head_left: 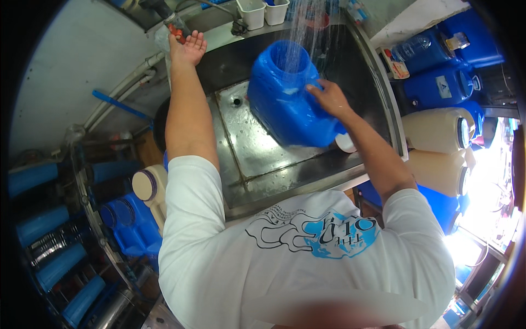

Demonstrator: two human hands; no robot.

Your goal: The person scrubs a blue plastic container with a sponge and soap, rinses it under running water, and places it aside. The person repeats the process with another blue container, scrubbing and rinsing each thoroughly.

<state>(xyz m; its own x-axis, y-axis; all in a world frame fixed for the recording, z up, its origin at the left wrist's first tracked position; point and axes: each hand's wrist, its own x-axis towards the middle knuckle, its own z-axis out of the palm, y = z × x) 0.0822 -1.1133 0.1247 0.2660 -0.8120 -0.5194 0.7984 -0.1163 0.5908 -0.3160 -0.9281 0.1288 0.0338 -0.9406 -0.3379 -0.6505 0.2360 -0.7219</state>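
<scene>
A large blue plastic jug stands tilted in the metal sink, its wide round mouth uncapped. Several streams of water pour from above into and around that mouth. At the jug's right shoulder, my right hand grips it, thumb on top; the undersides of the fingers are hidden. My left arm reaches to the far left, where my left hand, palm up, has thumb and forefinger at the red handle of a water valve. Its other fingers are loosely spread.
White plastic containers stand behind the sink. Blue jugs and cream jugs are stacked at the right. More jugs sit at the lower left, beside a metal rack. A white round object lies by the sink's right side.
</scene>
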